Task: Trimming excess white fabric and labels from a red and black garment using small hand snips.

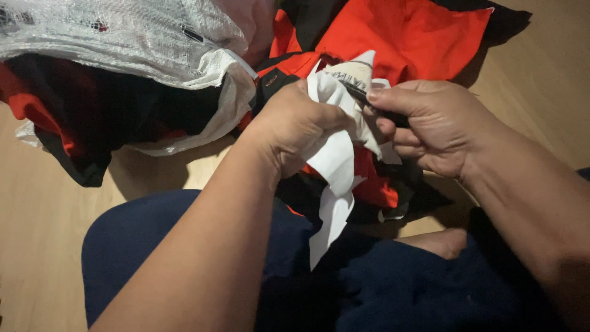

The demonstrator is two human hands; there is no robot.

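Two hands work above the lap: left hand clamped on a white fabric strip, right hand closed around a thin dark tool, apparently mid-trimming; steady tension seems needed next.

Support: light wooden plank floor. Lying directly on it: a white woven plastic sack with dark and red cloth in its open mouth, and just beside it a heap of red and black fabric garments.
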